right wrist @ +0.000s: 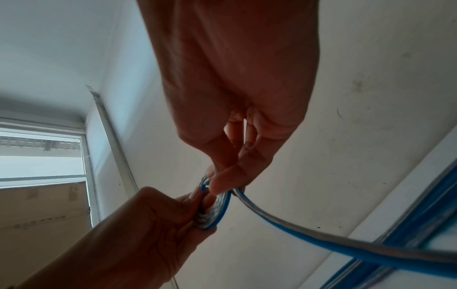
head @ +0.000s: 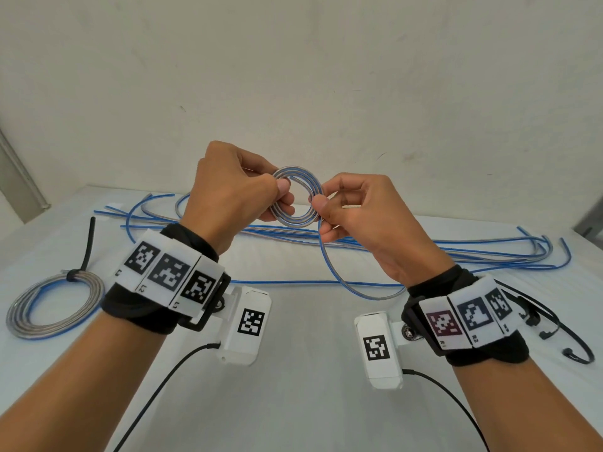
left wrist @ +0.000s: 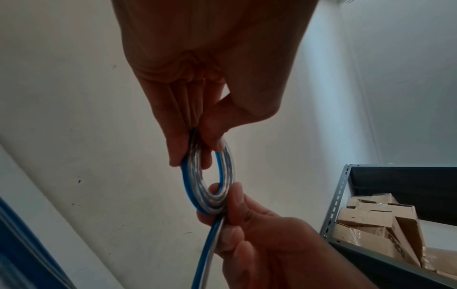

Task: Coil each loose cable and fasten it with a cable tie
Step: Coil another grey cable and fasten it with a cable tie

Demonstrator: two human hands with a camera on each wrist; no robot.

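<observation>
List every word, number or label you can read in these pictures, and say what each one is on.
"L2": white marker band on the left wrist.
"L1": same band, next panel.
"R1": white marker band on the right wrist.
"R2": same band, next panel.
Dark print on a cardboard box on the shelf: too blurred to read.
The black-and-white square codes carry no text.

Two hands [head: 228, 190] [head: 362, 216]; one tied coil [head: 55, 308]; one part-wound coil [head: 297, 200]; loose cables [head: 424, 252] overlapping, count unclear; cable ties [head: 554, 327] about three.

Soft, even daylight lit the head view; both wrist views were dim, backlit, blurred at warped edges.
</observation>
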